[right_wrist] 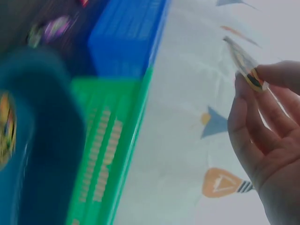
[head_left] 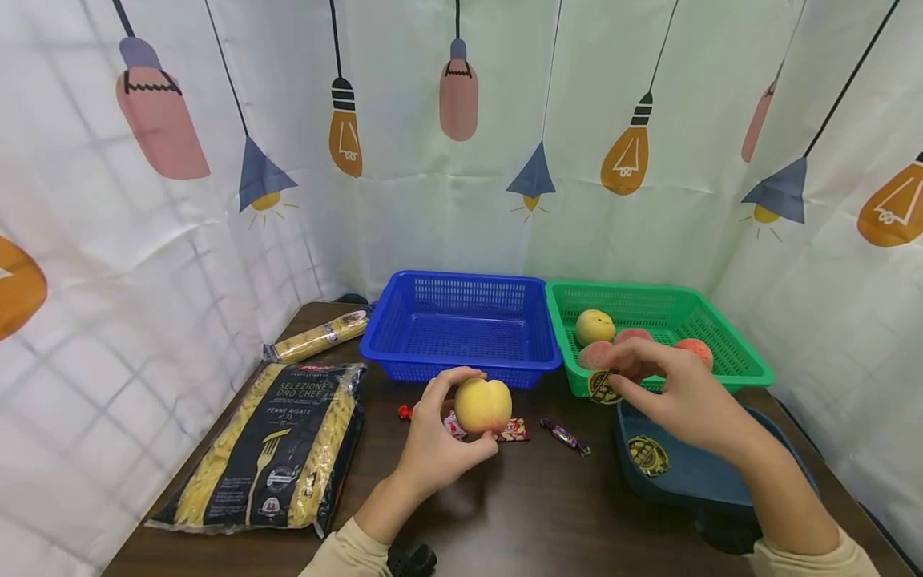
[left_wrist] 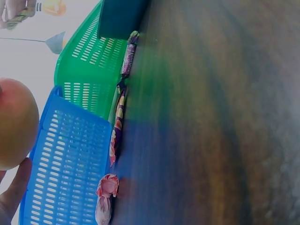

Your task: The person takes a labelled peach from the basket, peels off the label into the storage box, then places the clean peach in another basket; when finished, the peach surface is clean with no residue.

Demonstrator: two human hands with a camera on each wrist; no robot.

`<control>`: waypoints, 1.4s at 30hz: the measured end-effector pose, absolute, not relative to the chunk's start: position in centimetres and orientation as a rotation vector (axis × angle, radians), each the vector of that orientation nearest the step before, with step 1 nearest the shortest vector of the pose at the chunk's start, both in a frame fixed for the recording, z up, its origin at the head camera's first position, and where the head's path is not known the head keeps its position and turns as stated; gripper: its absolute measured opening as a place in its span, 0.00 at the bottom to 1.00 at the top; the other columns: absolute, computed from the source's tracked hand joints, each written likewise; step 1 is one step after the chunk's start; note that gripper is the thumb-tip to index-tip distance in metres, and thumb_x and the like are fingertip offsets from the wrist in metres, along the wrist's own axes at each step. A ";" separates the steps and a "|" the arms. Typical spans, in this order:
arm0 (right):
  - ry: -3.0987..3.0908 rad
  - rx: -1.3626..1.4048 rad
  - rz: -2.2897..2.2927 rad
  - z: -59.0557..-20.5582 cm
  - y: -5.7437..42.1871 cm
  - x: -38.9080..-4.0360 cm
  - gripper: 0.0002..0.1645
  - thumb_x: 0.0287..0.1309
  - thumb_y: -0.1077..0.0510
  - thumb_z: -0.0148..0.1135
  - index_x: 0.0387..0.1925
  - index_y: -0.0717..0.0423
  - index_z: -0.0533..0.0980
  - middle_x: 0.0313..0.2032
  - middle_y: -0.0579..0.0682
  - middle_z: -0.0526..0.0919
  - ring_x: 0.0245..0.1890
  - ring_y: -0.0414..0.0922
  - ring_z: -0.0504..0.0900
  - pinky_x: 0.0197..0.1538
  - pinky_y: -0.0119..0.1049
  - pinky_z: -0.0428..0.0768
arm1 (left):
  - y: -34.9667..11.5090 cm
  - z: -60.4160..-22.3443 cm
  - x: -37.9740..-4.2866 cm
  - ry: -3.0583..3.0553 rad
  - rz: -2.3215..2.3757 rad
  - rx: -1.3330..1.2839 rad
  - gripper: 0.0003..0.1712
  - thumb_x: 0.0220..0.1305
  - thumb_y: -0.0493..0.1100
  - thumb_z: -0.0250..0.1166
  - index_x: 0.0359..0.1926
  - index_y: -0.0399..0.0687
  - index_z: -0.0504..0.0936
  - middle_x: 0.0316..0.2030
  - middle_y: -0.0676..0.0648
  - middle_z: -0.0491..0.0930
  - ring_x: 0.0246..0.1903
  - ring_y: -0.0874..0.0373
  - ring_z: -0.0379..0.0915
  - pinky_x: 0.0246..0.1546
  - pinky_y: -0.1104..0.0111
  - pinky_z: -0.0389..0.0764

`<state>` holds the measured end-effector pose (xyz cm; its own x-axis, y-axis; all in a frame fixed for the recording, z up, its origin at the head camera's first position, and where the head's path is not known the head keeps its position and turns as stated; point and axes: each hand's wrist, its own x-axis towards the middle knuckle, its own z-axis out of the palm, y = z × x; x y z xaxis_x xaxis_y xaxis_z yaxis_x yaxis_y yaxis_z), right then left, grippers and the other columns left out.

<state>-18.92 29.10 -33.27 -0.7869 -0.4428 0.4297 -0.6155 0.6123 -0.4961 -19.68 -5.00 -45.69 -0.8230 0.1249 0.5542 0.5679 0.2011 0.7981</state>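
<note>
My left hand (head_left: 433, 453) grips a yellow peach (head_left: 483, 405) between thumb and fingers, above the table in front of the blue basket (head_left: 461, 374). With thumb and fingertips, my right hand (head_left: 692, 401) pinches a small round black-and-gold packet (head_left: 602, 388); the right wrist view shows this packet (right_wrist: 246, 65) nearly edge-on. That hand hovers over the front of the green basket (head_left: 728, 328) and a dark blue pan-like container (head_left: 710, 478). A similar black-and-gold packet (head_left: 648, 456) lies in the container. The green basket holds a yellow peach (head_left: 594, 328) and several reddish ones (head_left: 695, 351).
Wrapped candies lie on the table: a purple one (head_left: 566, 437), a red-and-yellow one (head_left: 514, 430) and a red one (head_left: 405, 412). At left rest a penne pasta bag (head_left: 270, 449) and a long pasta packet (head_left: 320, 336). Patterned curtains (head_left: 433, 208) surround the table.
</note>
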 end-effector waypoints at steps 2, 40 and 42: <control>-2.660 0.897 0.921 -32.9 30.5 -19.6 0.13 0.72 0.62 0.74 0.50 0.40 0.85 0.41 0.37 0.90 0.39 0.34 0.89 0.47 0.29 0.86 | -5.0 -45.7 -19.7 -2.121 -1.657 -0.637 0.49 0.43 0.32 0.85 0.68 0.62 0.80 0.66 0.55 0.82 0.64 0.54 0.77 0.60 0.61 0.89; -3.297 1.126 0.693 -37.3 37.7 -22.9 0.12 0.67 0.62 0.76 0.49 0.47 0.87 0.46 0.43 0.89 0.40 0.32 0.84 0.40 0.32 0.85 | -5.2 -45.7 -20.1 -2.144 -1.652 -0.590 0.48 0.44 0.32 0.85 0.69 0.58 0.79 0.66 0.54 0.81 0.64 0.55 0.77 0.60 0.58 0.90; -3.259 1.120 0.748 -36.9 38.0 -22.5 0.11 0.70 0.59 0.75 0.51 0.46 0.86 0.47 0.42 0.89 0.40 0.32 0.84 0.40 0.32 0.85 | -5.3 -45.7 -20.1 -2.147 -1.654 -0.588 0.49 0.44 0.31 0.85 0.69 0.59 0.79 0.66 0.55 0.81 0.64 0.55 0.77 0.60 0.57 0.90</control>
<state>-22.53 37.99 -36.88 -0.7326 -0.6451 -0.2170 -0.4860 0.7190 -0.4968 -20.07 -5.26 -45.69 -0.8460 0.1023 0.5233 0.5321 0.2257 0.8160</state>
